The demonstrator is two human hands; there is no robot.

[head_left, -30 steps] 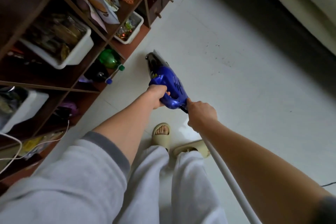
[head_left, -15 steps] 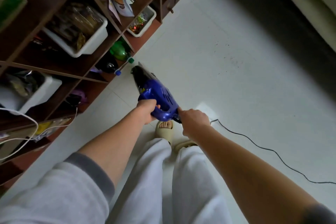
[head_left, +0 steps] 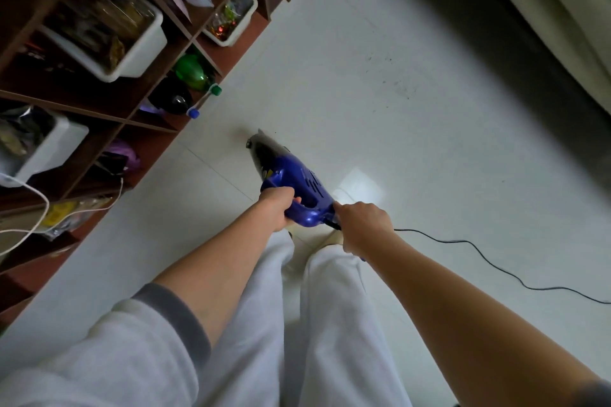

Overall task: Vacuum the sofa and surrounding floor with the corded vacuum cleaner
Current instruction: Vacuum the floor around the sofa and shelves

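A blue handheld vacuum cleaner point(head_left: 297, 182) with a dark clear nozzle points down and away from me over the white tiled floor point(head_left: 413, 149). My left hand point(head_left: 276, 208) grips its loop handle from the left. My right hand point(head_left: 362, 228) is curled round its rear end, where the black cord point(head_left: 489, 261) comes out. The cord trails across the floor to the right edge of the view. What my right fingers enclose is hidden. The pale edge of the sofa point(head_left: 558, 10) shows at the top right, with shadow beneath it.
A brown open shelf unit point(head_left: 139, 129) runs along the left, with white bins point(head_left: 139, 53), green and dark bottles point(head_left: 191, 73) and white cables point(head_left: 36, 208). Dark specks point(head_left: 393, 82) lie on the floor ahead. My legs in light trousers point(head_left: 317, 324) stand below the vacuum.
The vacuum and both hands have shifted away from the shelf toward the middle of the floor. The white tube seen under my right arm is out of sight, and the black cord now shows.
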